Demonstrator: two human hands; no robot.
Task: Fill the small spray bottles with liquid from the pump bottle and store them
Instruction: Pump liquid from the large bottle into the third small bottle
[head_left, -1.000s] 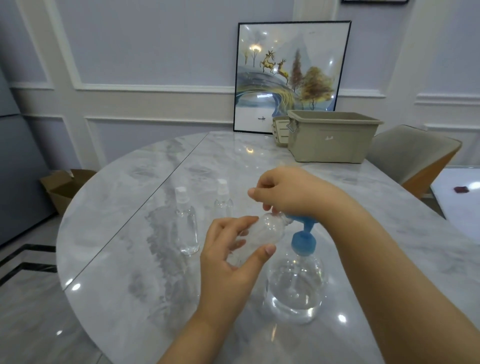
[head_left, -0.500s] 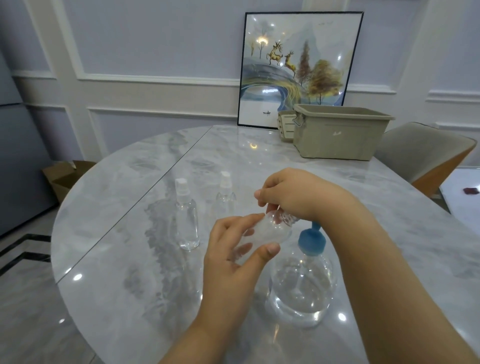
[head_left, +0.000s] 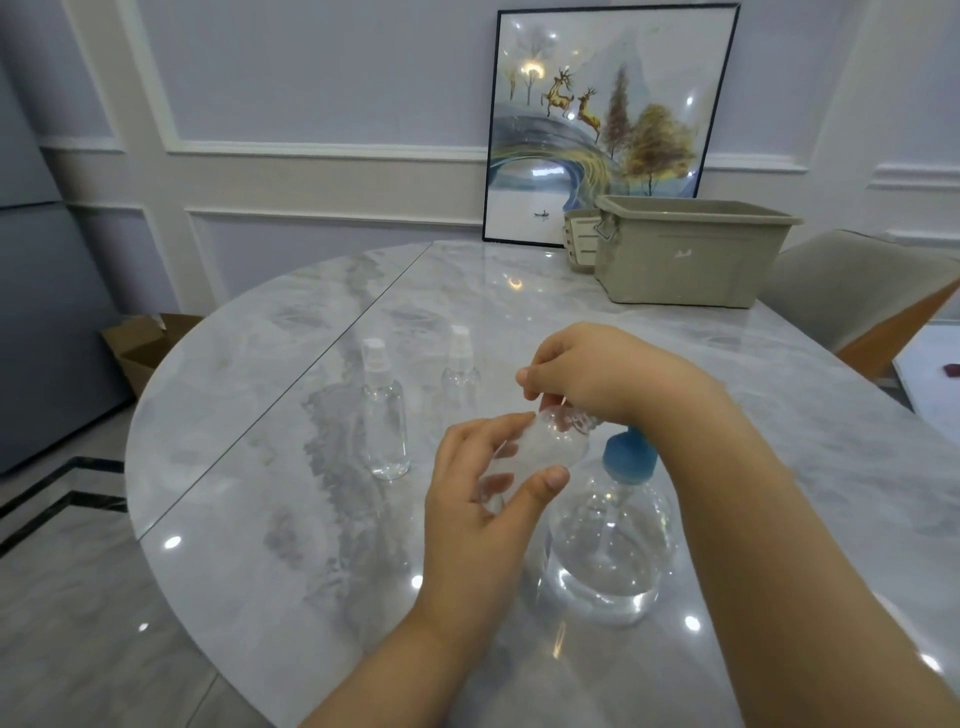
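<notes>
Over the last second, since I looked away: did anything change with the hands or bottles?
Hardly anything. The left hand still grips the small bottle, tilted, and the right hand still pinches its neck. The pump bottle and two standing spray bottles stayed put; only the camera shifted.

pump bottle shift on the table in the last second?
Cannot tell. The camera moved; the pump bottle keeps about the same place relative to the two standing spray bottles, so no clear shift shows.

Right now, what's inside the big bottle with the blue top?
The pump bottle holds clear liquid low down, with a thin tube running into it. The right hand and wrist cover the blue pump's top.
</notes>
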